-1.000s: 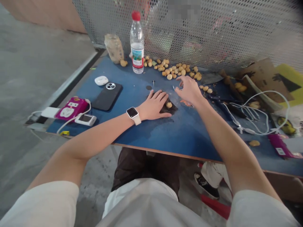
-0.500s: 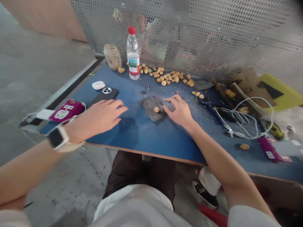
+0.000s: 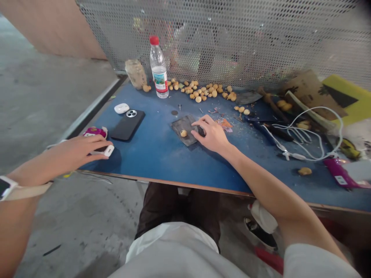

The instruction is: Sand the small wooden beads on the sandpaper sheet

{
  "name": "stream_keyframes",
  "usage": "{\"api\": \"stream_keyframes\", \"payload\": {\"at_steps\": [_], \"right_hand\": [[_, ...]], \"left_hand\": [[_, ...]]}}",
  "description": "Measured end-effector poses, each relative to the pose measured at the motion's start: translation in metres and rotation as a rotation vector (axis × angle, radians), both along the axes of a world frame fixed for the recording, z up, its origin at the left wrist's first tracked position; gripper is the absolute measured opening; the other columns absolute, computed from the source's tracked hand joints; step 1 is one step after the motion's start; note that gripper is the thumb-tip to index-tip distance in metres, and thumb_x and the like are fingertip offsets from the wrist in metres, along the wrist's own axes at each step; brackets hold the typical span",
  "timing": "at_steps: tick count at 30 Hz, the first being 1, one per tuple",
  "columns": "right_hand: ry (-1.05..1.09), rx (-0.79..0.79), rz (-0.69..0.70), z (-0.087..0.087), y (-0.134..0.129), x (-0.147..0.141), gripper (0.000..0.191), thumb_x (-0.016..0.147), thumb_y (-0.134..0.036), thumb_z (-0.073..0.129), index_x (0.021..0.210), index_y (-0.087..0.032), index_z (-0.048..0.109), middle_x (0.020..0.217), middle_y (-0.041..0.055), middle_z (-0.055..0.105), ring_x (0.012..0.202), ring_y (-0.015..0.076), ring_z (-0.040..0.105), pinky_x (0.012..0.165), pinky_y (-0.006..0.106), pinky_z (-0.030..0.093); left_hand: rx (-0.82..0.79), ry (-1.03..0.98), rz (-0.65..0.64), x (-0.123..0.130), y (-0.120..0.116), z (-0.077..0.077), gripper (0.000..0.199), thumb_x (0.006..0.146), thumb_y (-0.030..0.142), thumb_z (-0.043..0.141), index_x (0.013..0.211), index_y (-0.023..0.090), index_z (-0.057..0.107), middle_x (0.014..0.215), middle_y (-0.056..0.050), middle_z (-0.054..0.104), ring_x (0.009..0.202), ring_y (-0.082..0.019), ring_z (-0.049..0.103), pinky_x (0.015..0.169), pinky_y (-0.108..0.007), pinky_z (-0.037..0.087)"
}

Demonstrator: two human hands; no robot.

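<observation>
My left hand (image 3: pixel 68 154) is at the table's left front edge, fingers and thumb closed about a small white block (image 3: pixel 108 151) with a slot in its end. Most of the block is hidden under the fingers. On a dark, square sheet (image 3: pixel 181 124) rests my right hand (image 3: pixel 213 135), its fingers curled around a small dark object (image 3: pixel 202 131) that I cannot make out fully. One tan, round nut-like piece (image 3: pixel 183 133) with a dark spot lies on the sheet, left of my right thumb.
A black phone (image 3: pixel 127 127), white earbud case (image 3: pixel 121 108) and purple power strip (image 3: pixel 95 132) lie left. A water bottle (image 3: pixel 159 73) stands behind, beside many tan pieces (image 3: pixel 203 92). Pliers (image 3: pixel 265 133) and a white cable (image 3: pixel 337 135) are right.
My left hand has moved left and toward me, from beside the phone onto the white block. My right hand stays at the sheet. The view has shifted slightly.
</observation>
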State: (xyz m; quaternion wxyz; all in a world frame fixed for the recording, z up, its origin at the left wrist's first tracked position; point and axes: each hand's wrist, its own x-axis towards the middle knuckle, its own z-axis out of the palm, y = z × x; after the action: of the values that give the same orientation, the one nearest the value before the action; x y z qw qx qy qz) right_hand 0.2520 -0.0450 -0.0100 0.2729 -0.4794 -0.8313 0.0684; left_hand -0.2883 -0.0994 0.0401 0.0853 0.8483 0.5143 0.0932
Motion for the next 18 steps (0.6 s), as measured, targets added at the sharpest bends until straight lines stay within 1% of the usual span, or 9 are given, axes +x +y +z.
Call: {"api": "stream_keyframes", "payload": {"at_steps": [3,5,6,8,10,12,13,15,18], "right_hand": [[0.021,-0.005,0.019,0.004,-0.003,-0.002,0.035,0.117,-0.043,0.068,0.140,-0.023,0.086,0.136,0.0142,0.077,0.086,0.0212,0.069,0.077,0.038,0.056],[0.054,-0.025,0.042,0.007,-0.006,-0.004,0.035,0.117,-0.047,0.068,0.138,-0.024,0.085,0.136,0.0140,0.078,0.086,0.0211,0.069,0.078,0.038,0.057],[0.085,-0.039,0.064,0.008,-0.007,-0.004,0.036,0.117,-0.050,0.068,0.137,-0.025,0.085,0.134,0.0134,0.078,0.085,0.0207,0.069,0.080,0.038,0.058],[0.179,-0.100,0.148,0.010,-0.011,-0.007,0.040,0.117,-0.059,0.070,0.135,-0.026,0.083,0.130,0.0115,0.080,0.082,0.0192,0.068,0.083,0.039,0.060],[0.307,-0.215,0.260,0.011,-0.015,-0.012,0.052,0.113,-0.073,0.072,0.136,-0.026,0.079,0.121,0.0083,0.082,0.078,0.0178,0.068,0.080,0.037,0.061],[0.422,-0.337,0.333,0.013,-0.018,-0.017,0.065,0.107,-0.083,0.075,0.139,-0.026,0.075,0.110,0.0043,0.082,0.075,0.0174,0.069,0.076,0.036,0.060],[0.464,-0.371,0.333,0.014,-0.019,-0.019,0.066,0.105,-0.084,0.076,0.137,-0.026,0.074,0.104,0.0027,0.081,0.075,0.0177,0.068,0.075,0.035,0.059],[0.500,-0.359,0.260,0.018,-0.019,-0.019,0.056,0.106,-0.076,0.076,0.130,-0.025,0.073,0.098,0.0020,0.078,0.077,0.0191,0.067,0.075,0.036,0.057],[0.425,-0.265,0.068,0.029,-0.016,-0.004,0.033,0.109,-0.053,0.070,0.124,-0.023,0.074,0.098,0.0048,0.077,0.080,0.0218,0.067,0.078,0.038,0.056]], "left_hand": [[0.011,0.010,-0.008,0.005,-0.012,0.004,0.054,0.110,0.083,0.057,0.127,0.039,0.083,0.138,0.003,0.087,0.120,-0.036,0.086,0.113,-0.047,0.068],[0.066,-0.011,-0.108,0.026,-0.020,0.006,0.050,0.117,0.079,0.052,0.131,0.041,0.082,0.136,0.003,0.088,0.123,-0.034,0.085,0.123,-0.051,0.065],[0.098,-0.023,-0.157,0.043,-0.022,0.008,0.048,0.121,0.075,0.048,0.133,0.041,0.081,0.136,0.002,0.088,0.122,-0.034,0.085,0.123,-0.053,0.065],[0.129,-0.040,-0.218,0.089,-0.022,0.012,0.044,0.127,0.066,0.049,0.144,0.039,0.079,0.146,-0.004,0.086,0.125,-0.033,0.085,0.121,-0.053,0.066],[0.199,-0.053,-0.284,0.144,-0.013,0.016,0.041,0.126,0.062,0.061,0.147,0.033,0.080,0.144,-0.010,0.085,0.124,-0.034,0.086,0.115,-0.051,0.068],[0.266,-0.030,-0.333,0.200,0.003,0.019,0.038,0.125,0.056,0.067,0.149,0.029,0.080,0.140,-0.012,0.086,0.123,-0.034,0.087,0.114,-0.050,0.068],[0.279,-0.002,-0.362,0.225,0.013,0.020,0.038,0.124,0.053,0.072,0.150,0.028,0.080,0.139,-0.012,0.086,0.121,-0.034,0.088,0.112,-0.048,0.068],[0.303,0.035,-0.389,0.270,0.034,0.021,0.042,0.121,0.049,0.079,0.155,0.025,0.076,0.134,-0.013,0.088,0.118,-0.034,0.088,0.111,-0.046,0.067],[0.292,0.019,-0.388,0.309,0.064,0.017,0.045,0.119,0.046,0.082,0.157,0.023,0.071,0.141,-0.014,0.087,0.121,-0.036,0.088,0.111,-0.047,0.065]]}}
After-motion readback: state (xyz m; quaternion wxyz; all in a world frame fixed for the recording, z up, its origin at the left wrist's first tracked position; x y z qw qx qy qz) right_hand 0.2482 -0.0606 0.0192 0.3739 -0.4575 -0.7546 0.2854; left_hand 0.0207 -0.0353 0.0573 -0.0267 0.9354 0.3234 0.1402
